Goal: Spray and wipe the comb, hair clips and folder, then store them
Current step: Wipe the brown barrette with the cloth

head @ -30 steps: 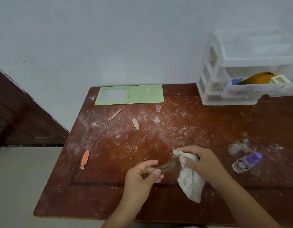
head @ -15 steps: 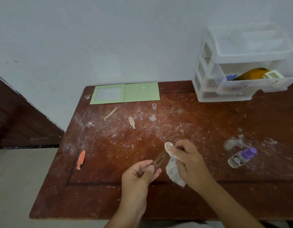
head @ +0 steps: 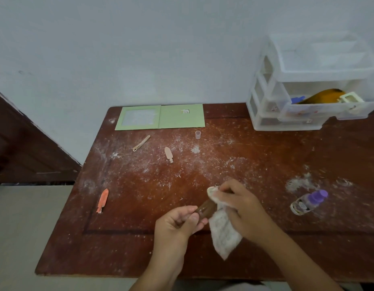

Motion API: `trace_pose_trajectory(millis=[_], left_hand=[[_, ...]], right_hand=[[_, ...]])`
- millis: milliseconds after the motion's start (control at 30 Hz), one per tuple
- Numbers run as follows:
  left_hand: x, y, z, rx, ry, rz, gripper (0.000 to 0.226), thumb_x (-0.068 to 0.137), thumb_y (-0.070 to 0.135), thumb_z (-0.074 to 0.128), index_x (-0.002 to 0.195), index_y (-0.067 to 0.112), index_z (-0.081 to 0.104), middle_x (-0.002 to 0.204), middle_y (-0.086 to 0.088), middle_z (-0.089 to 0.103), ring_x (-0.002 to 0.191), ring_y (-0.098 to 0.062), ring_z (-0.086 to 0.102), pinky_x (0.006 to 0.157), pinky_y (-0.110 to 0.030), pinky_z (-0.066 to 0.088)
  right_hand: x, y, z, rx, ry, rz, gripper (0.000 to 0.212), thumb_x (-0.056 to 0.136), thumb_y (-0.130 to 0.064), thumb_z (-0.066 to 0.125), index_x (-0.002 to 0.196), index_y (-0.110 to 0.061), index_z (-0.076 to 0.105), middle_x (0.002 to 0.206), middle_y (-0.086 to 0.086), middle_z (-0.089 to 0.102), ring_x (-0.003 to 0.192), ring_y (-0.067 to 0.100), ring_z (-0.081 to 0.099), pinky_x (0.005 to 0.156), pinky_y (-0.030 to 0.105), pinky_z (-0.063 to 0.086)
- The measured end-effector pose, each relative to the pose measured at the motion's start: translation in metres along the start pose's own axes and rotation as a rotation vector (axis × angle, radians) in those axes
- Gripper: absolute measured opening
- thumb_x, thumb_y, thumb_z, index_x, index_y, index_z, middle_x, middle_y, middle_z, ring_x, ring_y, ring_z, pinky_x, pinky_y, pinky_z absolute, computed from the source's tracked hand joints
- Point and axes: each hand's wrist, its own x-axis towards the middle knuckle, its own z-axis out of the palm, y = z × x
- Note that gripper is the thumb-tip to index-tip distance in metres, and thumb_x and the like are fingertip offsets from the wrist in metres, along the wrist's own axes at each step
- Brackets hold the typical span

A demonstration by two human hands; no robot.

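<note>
Two hands on comb, near table's front edge.
Left hand (head: 177, 225) pinches brown comb (head: 206, 207); right hand (head: 241, 206) grips cloth (head: 222, 234) round it. Bottle (head: 307, 202) label unreadable.

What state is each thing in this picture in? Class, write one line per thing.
Left hand: grips one end of the comb.
Right hand: holds the cloth round the comb.
Comb: held above the table, partly wrapped.
Cloth: hanging from the hand.
Orange clip: lying flat, untouched.
Folder: lying open.
Spray bottle: on its side, capped.
Middle drawer: pulled out.
</note>
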Motion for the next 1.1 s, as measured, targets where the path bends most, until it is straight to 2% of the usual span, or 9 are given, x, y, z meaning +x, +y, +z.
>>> trace_pose_trajectory(millis=[100,233,333,433,533,633,733,867,1100], left_hand=[[0.0,0.002,-0.002,0.005,0.016,0.013,0.022,0.08,-0.015,0.052,0.07,0.002,0.062,0.051,-0.005,0.068,0.049,-0.014,0.067,0.047,-0.014,0.052],[0.0,0.005,-0.006,0.016,-0.001,0.02,0.023,0.079,-0.015,0.053,0.069,0.003,0.063,0.049,-0.005,0.067,0.046,-0.012,0.065,0.045,-0.013,0.051],[0.001,0.008,-0.007,0.008,-0.025,0.011,0.023,0.08,-0.014,0.053,0.071,0.004,0.064,0.049,-0.005,0.066,0.045,-0.01,0.064,0.044,-0.013,0.05],[0.003,0.011,-0.005,-0.141,-0.013,-0.027,0.018,0.077,-0.01,0.054,0.081,0.005,0.062,0.05,-0.004,0.066,0.043,-0.008,0.062,0.042,-0.013,0.05],[0.001,0.009,0.003,-0.322,-0.04,-0.08,0.015,0.075,0.001,0.053,0.086,0.005,0.062,0.055,-0.003,0.068,0.047,-0.006,0.063,0.042,-0.012,0.05],[-0.001,0.003,0.011,-0.343,-0.037,-0.102,0.021,0.084,0.007,0.048,0.075,0.007,0.067,0.058,0.0,0.07,0.051,-0.004,0.064,0.043,-0.012,0.049],[0.001,0.002,0.016,-0.332,0.02,-0.109,0.028,0.087,0.013,0.048,0.067,0.007,0.066,0.052,0.002,0.066,0.046,-0.002,0.06,0.039,-0.011,0.044],[0.007,0.001,0.017,-0.336,0.074,-0.155,0.026,0.089,0.014,0.05,0.071,0.003,0.065,0.049,-0.001,0.065,0.042,-0.005,0.06,0.039,-0.012,0.048],[0.005,-0.007,0.016,-0.161,0.014,-0.162,0.017,0.082,-0.006,0.056,0.085,0.008,0.064,0.064,-0.003,0.069,0.051,-0.005,0.064,0.049,-0.013,0.051]], right_hand=[[0.002,0.009,-0.01,0.126,0.053,0.169,0.037,0.078,0.004,0.049,0.102,-0.017,0.067,0.088,-0.012,0.051,0.075,0.003,0.047,0.06,0.005,0.038],[-0.002,0.0,-0.024,0.611,0.061,0.471,0.056,0.087,0.0,0.054,0.079,-0.054,0.067,0.095,-0.029,0.065,0.091,-0.009,0.057,0.073,0.008,0.047],[0.0,-0.01,-0.023,0.725,-0.02,0.571,0.053,0.081,0.008,0.057,0.069,-0.042,0.071,0.083,-0.027,0.068,0.08,-0.007,0.062,0.066,0.01,0.049],[0.001,-0.021,-0.017,0.814,0.115,0.649,0.039,0.078,0.012,0.058,0.073,-0.025,0.07,0.074,-0.013,0.071,0.068,-0.002,0.063,0.058,0.011,0.049],[0.002,-0.028,-0.01,0.868,0.269,0.704,0.029,0.079,0.01,0.058,0.079,-0.016,0.069,0.072,-0.005,0.071,0.066,0.004,0.064,0.056,0.015,0.051],[0.001,-0.033,-0.008,0.846,0.356,0.739,0.026,0.08,0.007,0.059,0.082,-0.017,0.068,0.078,-0.001,0.07,0.071,0.011,0.065,0.057,0.018,0.053],[-0.004,-0.037,-0.006,0.784,0.36,0.735,0.028,0.08,0.004,0.059,0.081,-0.022,0.068,0.075,-0.006,0.071,0.07,0.006,0.063,0.06,0.02,0.053],[-0.006,-0.04,-0.003,0.723,0.36,0.72,0.027,0.082,0.005,0.058,0.081,-0.021,0.065,0.076,-0.004,0.065,0.06,-0.004,0.058,0.051,0.01,0.045],[-0.007,-0.042,0.003,0.665,0.26,0.722,0.035,0.081,0.006,0.059,0.076,-0.028,0.061,0.081,-0.008,0.064,0.066,-0.009,0.058,0.057,0.006,0.045]])
